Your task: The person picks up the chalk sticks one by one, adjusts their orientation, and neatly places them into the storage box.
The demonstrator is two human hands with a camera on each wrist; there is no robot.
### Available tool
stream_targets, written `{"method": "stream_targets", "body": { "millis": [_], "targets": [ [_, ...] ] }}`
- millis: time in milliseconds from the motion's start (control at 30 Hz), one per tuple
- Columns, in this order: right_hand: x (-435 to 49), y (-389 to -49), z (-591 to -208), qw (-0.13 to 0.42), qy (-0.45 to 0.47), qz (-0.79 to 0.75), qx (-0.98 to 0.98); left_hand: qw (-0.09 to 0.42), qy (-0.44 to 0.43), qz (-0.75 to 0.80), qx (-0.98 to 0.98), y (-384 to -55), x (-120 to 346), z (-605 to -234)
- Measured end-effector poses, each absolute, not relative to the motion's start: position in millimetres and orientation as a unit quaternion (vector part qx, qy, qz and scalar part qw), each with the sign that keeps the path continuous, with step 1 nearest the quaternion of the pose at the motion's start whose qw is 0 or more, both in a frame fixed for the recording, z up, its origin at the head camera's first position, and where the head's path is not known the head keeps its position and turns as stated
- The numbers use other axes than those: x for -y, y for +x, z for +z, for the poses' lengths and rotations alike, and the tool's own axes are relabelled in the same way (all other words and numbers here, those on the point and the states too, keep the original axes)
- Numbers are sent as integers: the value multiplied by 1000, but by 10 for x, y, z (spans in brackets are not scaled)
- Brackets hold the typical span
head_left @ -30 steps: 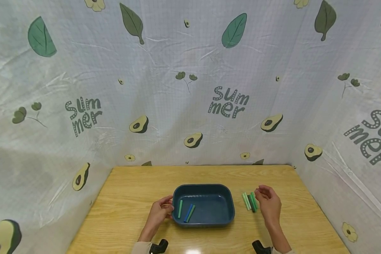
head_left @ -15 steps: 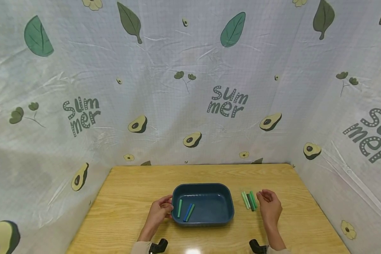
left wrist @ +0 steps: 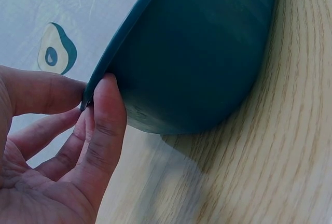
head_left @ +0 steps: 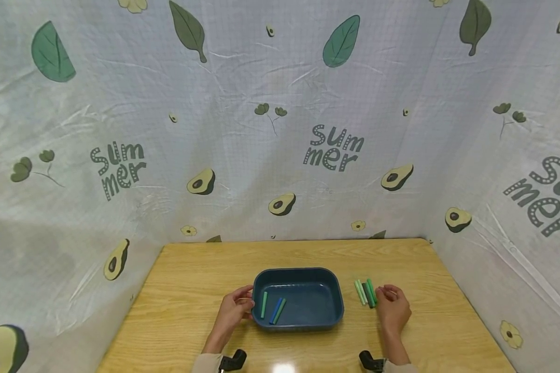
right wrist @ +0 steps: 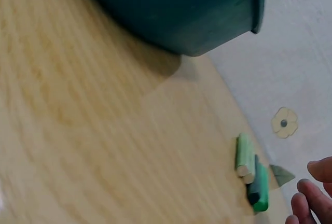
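Note:
A dark blue-green rectangular tray lies on the table, holding a green stick, a blue stick and a darker green stick at its left end. My left hand pinches the tray's left rim between thumb and fingers, clearly seen in the left wrist view. Right of the tray, several chalk-like sticks in light, bright and dark green lie side by side. Just right of them is my right hand, fingers loosely bent with nothing visible in them; the right wrist view shows its fingertips apart from the sticks.
The wooden table ends at a pale printed sheet hanging behind it and along both sides. Black wrist straps with devices show at the bottom of the head view.
My right hand has moved down toward the table beside the green sticks. My left hand stays on the tray rim. The head view has shifted slightly.

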State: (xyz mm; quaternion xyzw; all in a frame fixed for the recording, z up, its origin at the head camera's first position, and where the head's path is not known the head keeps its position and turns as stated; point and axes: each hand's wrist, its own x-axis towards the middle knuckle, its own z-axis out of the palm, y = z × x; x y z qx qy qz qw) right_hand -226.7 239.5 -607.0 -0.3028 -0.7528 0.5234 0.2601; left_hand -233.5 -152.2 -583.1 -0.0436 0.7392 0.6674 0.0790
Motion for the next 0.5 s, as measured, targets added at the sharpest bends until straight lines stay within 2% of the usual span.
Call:
{"method": "stream_targets", "body": {
  "millis": [300,500],
  "targets": [
    [-2429,-2304,-6180,266,-313,498,764,80,-37,670,-738,-2342,1505,-5812],
    [-2388,-2307,-6219,251,-323,491,770,81,-43,667,-739,-2330,1524,-5809]
  ]
}}
